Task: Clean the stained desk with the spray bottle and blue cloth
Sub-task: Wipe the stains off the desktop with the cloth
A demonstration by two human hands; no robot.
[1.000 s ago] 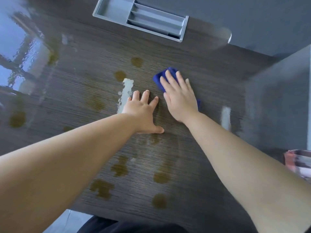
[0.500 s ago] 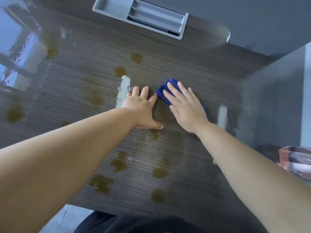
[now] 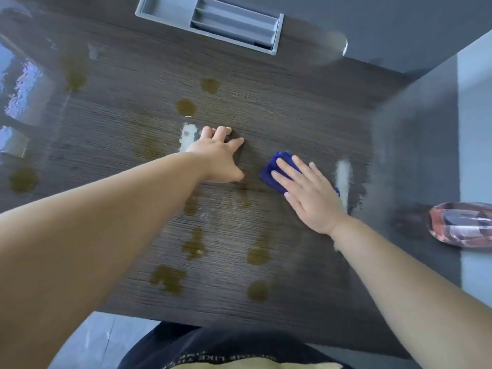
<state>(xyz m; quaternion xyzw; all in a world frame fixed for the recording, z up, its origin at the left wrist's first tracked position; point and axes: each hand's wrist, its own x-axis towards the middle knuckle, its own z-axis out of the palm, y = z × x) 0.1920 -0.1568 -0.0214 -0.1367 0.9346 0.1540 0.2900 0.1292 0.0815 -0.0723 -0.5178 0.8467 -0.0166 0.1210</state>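
Note:
The dark wood-grain desk carries several olive-brown stains, among them a round stain at the back and a smeared stain near the front edge. My right hand lies flat with straight fingers on the folded blue cloth, pressing it onto the desk right of centre. My left hand rests on the bare desk just left of the cloth, fingers spread. The pink spray bottle stands at the right edge, partly cut off.
A grey recessed cable tray sits at the back of the desk. A grey partition wall rises along the right side. Window glare covers the far left surface. My dark-clothed body shows below the front edge.
My right hand has slid the blue cloth toward me and to the right, away from my left hand. The left hand has stayed put. The spray bottle has come further into view.

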